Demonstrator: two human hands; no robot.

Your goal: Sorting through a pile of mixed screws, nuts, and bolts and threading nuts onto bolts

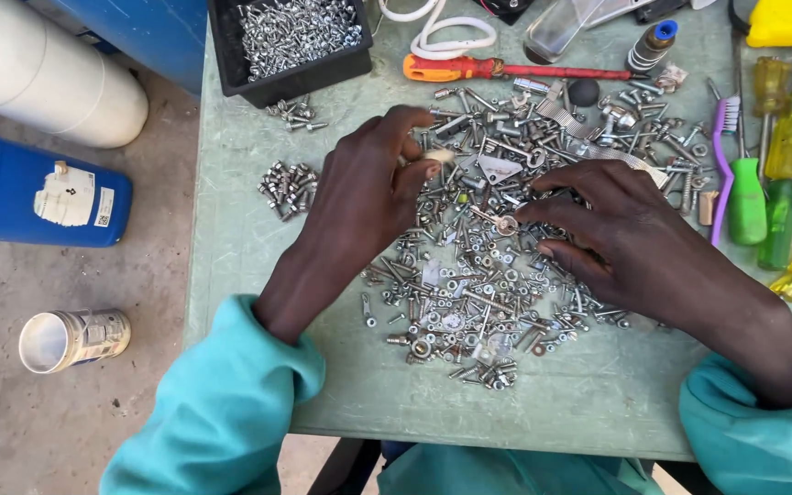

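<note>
- The step in hand looks like sorting: both hands work over a spread heap of mixed hardware [478, 275] on the green surface [598, 394].
- The left hand [364, 197] rests palm down at the heap's left edge, fingers curled, thumb and forefinger pinched on a small pale piece [439, 156]; what kind of piece is too small to tell.
- The right hand [611, 234] lies flat over the heap's right side, fingers spread and holding nothing, fingertips touching the fasteners beside a small round washer [507, 223].
- The heap is screws, bolts, nuts and washers, mostly bright steel with a few darker pieces, loosely tangled and lying every way, between and under the two hands.
- Just left of the left hand sits a small separate cluster of short bolts [288, 186], apart from the main heap.
- Beyond the left hand stands a black bin of screws [295, 37]; beyond the heap lies an orange-handled screwdriver [497, 69].
- Right of the right hand stand green and yellow screwdrivers [763, 197].
- Judged from this, the next move calls for a fine pinch on one small item without dragging its neighbours, then carrying it to the matching pile.
</note>
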